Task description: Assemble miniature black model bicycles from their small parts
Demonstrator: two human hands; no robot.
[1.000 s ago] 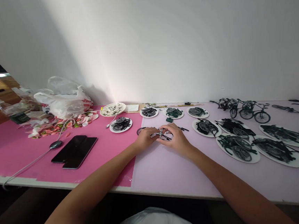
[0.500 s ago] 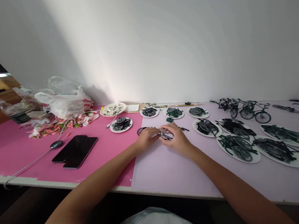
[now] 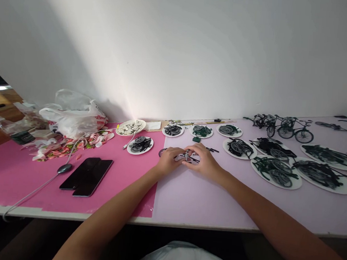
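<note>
My left hand [image 3: 170,161] and my right hand [image 3: 202,161] meet over the seam between the pink and pale lilac surfaces. Between their fingertips is a small grey and black bicycle part [image 3: 187,156], pinched from both sides; its exact shape is too small to tell. Thin black rods show under my right fingers. A small wheel [image 3: 161,151] sticks out beyond my left hand. Just behind my right hand lie a dark green block [image 3: 196,139] and black sticks [image 3: 212,149].
Plates of dark bicycle parts [image 3: 276,172] spread to the right, with assembled toy bicycles [image 3: 289,128] behind. To the left are a plate of white pieces [image 3: 130,127], two black phones [image 3: 87,176], a cable [image 3: 39,189], plastic bags [image 3: 72,119] and pink scraps [image 3: 68,147].
Both hands stay in nearly the same place, still pinching the small part. The whole view has shifted very slightly.
</note>
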